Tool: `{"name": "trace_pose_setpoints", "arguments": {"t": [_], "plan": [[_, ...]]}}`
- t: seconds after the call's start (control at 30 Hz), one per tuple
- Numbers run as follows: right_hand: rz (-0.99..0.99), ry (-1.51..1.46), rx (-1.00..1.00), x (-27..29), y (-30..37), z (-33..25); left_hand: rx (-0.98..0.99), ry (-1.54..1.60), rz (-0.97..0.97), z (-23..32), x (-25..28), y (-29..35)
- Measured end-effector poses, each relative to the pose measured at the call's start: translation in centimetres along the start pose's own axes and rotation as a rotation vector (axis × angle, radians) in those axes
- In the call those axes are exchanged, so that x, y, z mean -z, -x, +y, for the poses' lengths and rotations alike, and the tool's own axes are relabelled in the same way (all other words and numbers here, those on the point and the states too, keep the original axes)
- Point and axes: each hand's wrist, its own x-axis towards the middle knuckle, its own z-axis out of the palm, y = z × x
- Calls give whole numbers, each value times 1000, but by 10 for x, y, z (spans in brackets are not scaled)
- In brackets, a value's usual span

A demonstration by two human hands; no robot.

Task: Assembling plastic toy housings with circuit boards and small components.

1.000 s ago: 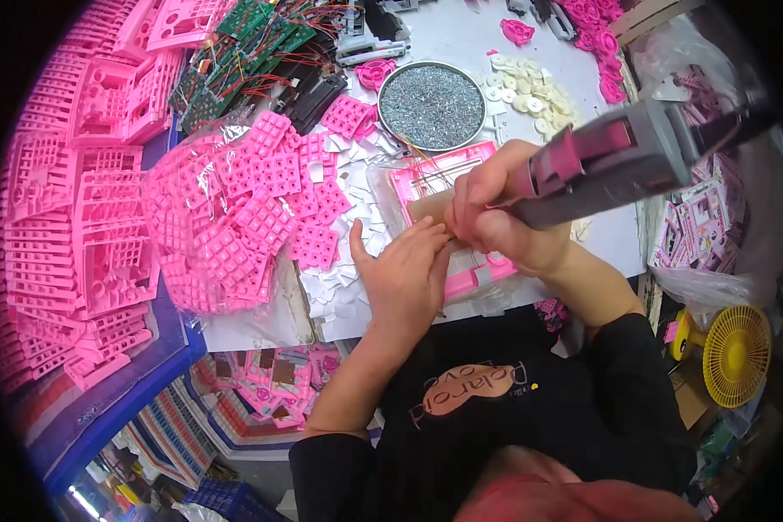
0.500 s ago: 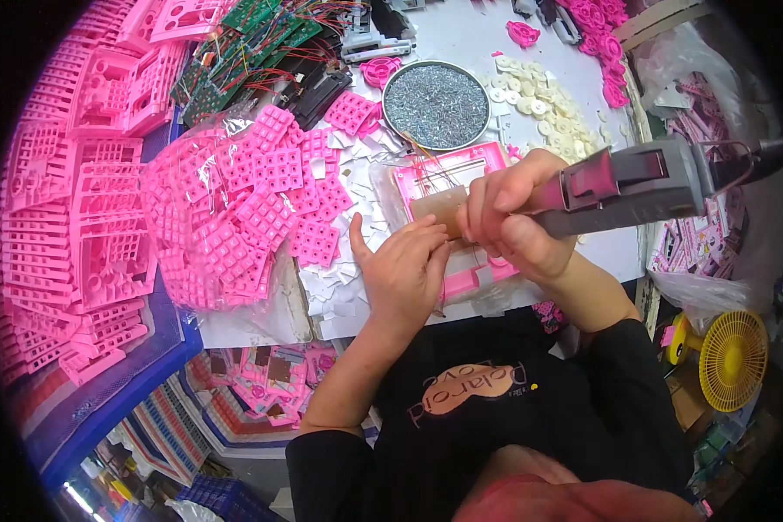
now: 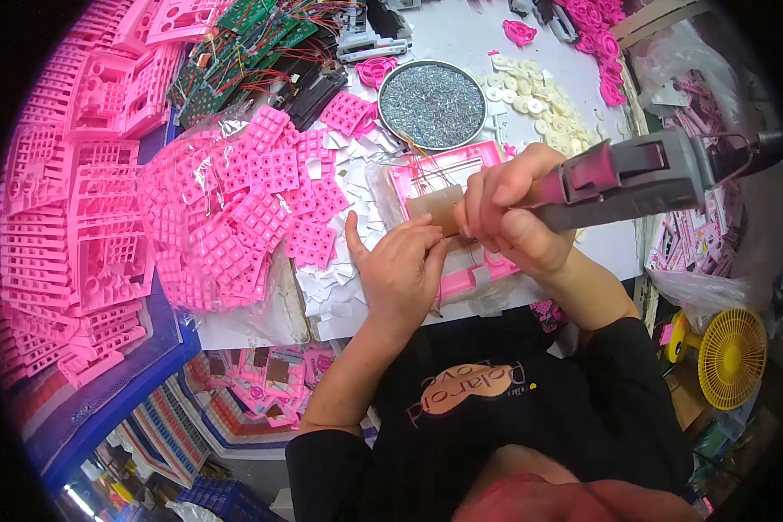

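Observation:
My right hand (image 3: pixel 522 213) is closed around a grey electric screwdriver (image 3: pixel 626 178) with a pink part. Its body points to the right, and its tip is hidden behind my fingers. A pink plastic housing (image 3: pixel 465 283) lies on the table under my hands, with thin wires inside. The brown circuit board (image 3: pixel 438 204) sits in the housing below the screwdriver's tip end. With fingers stretched out and its outer finger spread away, my left hand (image 3: pixel 400 265) rests at the board's left edge.
A round dish (image 3: pixel 432 148) of small screws stands beyond the housing. Cream plastic discs (image 3: pixel 544 104) lie to its right. Bagged pink keypads (image 3: pixel 261 200) and white paper pieces (image 3: pixel 348 296) are at left, near green circuit boards (image 3: pixel 244 52). A yellow fan (image 3: pixel 732 358) stands lower right.
Both hands keep almost the same place on the board and the screwdriver. The whole view has shifted very slightly; nothing has been let go or taken up.

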Motion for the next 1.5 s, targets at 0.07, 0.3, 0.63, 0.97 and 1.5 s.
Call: {"name": "trace_pose_setpoints", "arguments": {"t": [0.07, 0.3, 0.63, 0.97, 1.5], "plan": [[-19, 55, 8, -1, 2, 6, -8, -7, 11, 0, -1, 0], [-3, 116, -20, 0, 3, 8, -11, -2, 20, -2, -2, 2], [-54, 128, 17, 0, 5, 11, -24, -17, 27, -1, -3, 1], [7, 214, -18, 5, 5, 5, 59, -18, -123, 14, 8, -3], [-27, 570, 94, 16, -9, 26, -113, -290, -284, 16, 7, 12]]}}
